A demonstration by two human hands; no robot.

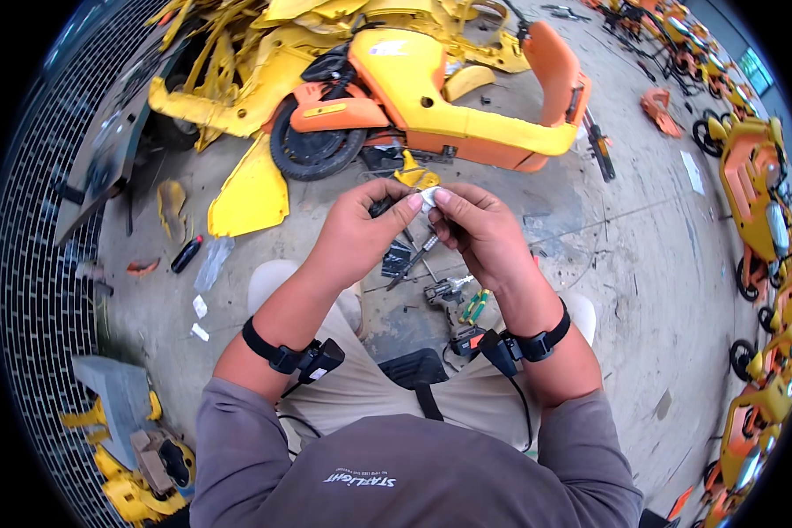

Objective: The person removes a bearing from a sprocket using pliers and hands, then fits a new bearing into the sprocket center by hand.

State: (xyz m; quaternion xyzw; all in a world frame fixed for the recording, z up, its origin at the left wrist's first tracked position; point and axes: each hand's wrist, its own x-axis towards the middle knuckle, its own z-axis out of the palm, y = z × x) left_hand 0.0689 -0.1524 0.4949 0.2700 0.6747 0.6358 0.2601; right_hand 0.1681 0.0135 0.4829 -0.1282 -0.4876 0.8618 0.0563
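My left hand (361, 229) and my right hand (477, 227) meet in front of me, both pinching a small white part (428, 199) between thumb and fingertips. The left hand also seems to hold a small dark piece (380, 209) against its palm. Each wrist carries a black strap with a small device. Right behind the hands lies a yellow and orange scooter body (431, 97) on its side, black wheel (312, 145) toward the left.
On the concrete floor between my knees lie pliers (411, 261), a green-handled tool (475, 304) and small metal parts (444, 290). Loose yellow panels (251, 189) and a black marker-like object (187, 253) lie left. More orange-yellow scooters (757, 176) line the right side. A metal grate (35, 264) runs along the left.
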